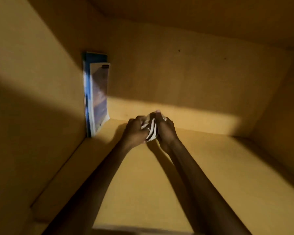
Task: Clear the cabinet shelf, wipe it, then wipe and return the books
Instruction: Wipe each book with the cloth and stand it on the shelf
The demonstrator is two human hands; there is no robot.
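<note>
Yellow-tan cabinet shelf (202, 167), smooth matte board, flat, boxed in by a left side wall (32, 107), back panel (185, 73) and right wall. A slanted band of light crosses the back panel and shelf; the rest is dim and slightly blurred.

Two books (96, 97) stand upright in the shelf's back-left corner, pressed against the left side wall. The taller one behind is blue with a glossy cover; the shorter one in front is pale with a bluish-purple cover, its lower edge curling a little off the shelf. Thin, softcover-looking.

Both bare forearms reach in over the shelf from the front. Left hand (134, 131) and right hand (166, 131) meet above the middle of the shelf, right of the books and well apart from them. Between them is a bunched cloth (151, 129), soft, crumpled, white with dark stripes. Fingers of both hands are curled round the cloth, gripping it from either side; right fingertips poke up at the top of the bundle. Whether the cloth touches the shelf, cannot tell.
</note>
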